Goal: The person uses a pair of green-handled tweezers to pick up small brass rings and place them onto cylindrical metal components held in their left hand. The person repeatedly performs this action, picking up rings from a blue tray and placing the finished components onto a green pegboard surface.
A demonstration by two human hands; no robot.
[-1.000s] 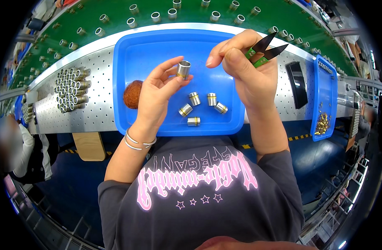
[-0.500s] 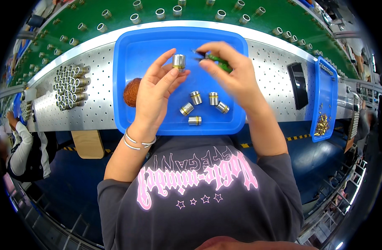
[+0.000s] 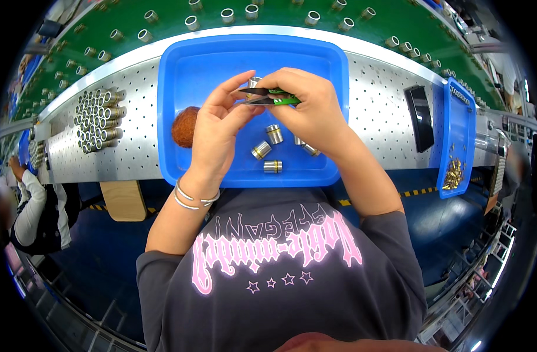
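Note:
My left hand (image 3: 217, 126) is closed on a short silver metal sleeve (image 3: 253, 81), pinched in its fingertips over a blue tray (image 3: 166, 111). Much of the sleeve is hidden behind my hands and the tool. In my right hand (image 3: 311, 108) is a pair of small snips (image 3: 286, 101) with green handles and dark pointed blades. The blades are apart and lie across the sleeve, though contact cannot be made out. Below my hands, several similar sleeves with yellow rings, one of them a tilted sleeve (image 3: 261, 150), lie in the tray. A round brown fibrous ball (image 3: 185, 127) rests at its left side.
Left of the tray, many metal sleeves (image 3: 97, 120) stand grouped on a perforated metal bench (image 3: 142, 117). A green surface (image 3: 174, 9) beyond carries more sleeves. To the right are a black stand (image 3: 420, 119) and a smaller blue tray (image 3: 447, 146) with brass-coloured parts (image 3: 452, 175).
My right hand has moved left and brought the snips to the sleeve in my left hand. My left hand has stayed nearly in place.

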